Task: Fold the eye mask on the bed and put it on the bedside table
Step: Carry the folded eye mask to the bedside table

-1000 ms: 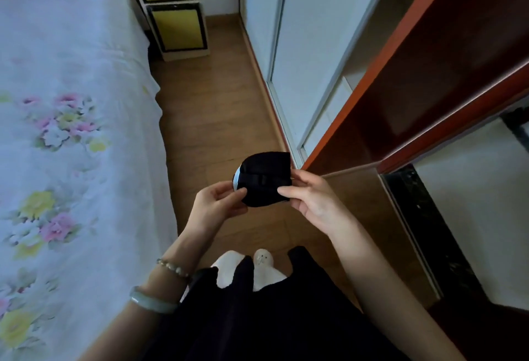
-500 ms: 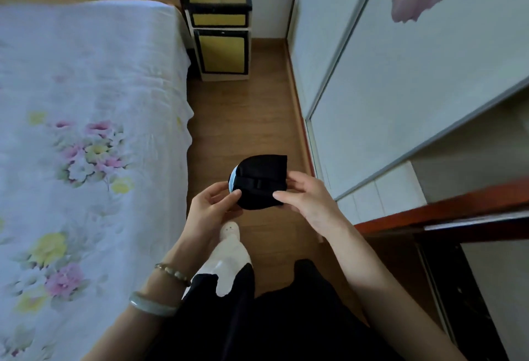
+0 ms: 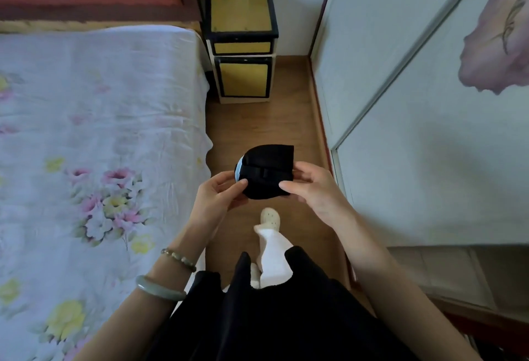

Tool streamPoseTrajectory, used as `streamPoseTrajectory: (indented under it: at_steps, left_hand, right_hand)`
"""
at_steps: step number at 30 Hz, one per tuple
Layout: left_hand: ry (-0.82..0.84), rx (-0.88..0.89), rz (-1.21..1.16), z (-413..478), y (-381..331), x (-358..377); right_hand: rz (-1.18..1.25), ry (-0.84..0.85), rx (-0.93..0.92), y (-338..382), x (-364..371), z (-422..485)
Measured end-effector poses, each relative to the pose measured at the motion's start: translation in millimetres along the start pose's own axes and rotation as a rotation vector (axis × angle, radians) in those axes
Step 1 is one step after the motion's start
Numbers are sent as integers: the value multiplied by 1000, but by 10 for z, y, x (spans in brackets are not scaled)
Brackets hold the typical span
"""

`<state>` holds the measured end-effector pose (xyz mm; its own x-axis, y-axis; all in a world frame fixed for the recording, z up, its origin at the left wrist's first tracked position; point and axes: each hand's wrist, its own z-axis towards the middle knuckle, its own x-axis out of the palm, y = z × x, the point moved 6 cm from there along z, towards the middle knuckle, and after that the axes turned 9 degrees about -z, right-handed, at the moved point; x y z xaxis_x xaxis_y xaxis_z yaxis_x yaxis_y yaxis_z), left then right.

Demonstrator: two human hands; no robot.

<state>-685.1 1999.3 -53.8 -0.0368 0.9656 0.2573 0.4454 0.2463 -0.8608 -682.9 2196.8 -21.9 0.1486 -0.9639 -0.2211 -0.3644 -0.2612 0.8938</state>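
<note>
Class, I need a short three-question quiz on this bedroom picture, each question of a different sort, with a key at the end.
1. True or false: the folded eye mask lies on the bed.
2. Which holds the mask? A) left hand alone B) right hand alone C) both hands
3. Fill in: the bedside table stands beyond the mask, between the bed and the ____ wardrobe door.

Key: 1 false, it is held over the floor; 2 C; 3 white.

Matt black cloth eye mask (image 3: 264, 170) (floor (image 3: 266, 126) glossy wood).
</note>
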Motion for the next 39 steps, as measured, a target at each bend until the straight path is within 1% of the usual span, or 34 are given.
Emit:
streamPoseTrajectory:
  at_steps: [4,11,19,25,30,33,36,39]
  left_hand:
    - [-9,-6,-13,648,-229,35]
    - [-48,-5,-19,1923,-821,247]
    - [-34,39,63,3147,-1545,449]
    - [-44,3,12,3897,-1881,373]
    - [8,-32,-8,4623,-2198,238]
    - [31,-36,17,5089,-2471,140]
    - [16,-38,29,5498,-2753,42]
    - [30,-34,43,5878,-2989,-31]
  right_hand:
    - [39,33,13,165,-117,694]
    - [22,71,14,653,-507,2058]
    - [-37,138,-4,1294,-887,3353]
    - [-38,163,-4,1586,-901,4168]
    - [-26,152,33,1790,-871,4924]
    - [53,160,46,1972,-800,5378]
    - [112,150,69,2209,-731,5801]
    - [135,114,87,2398,-683,6171]
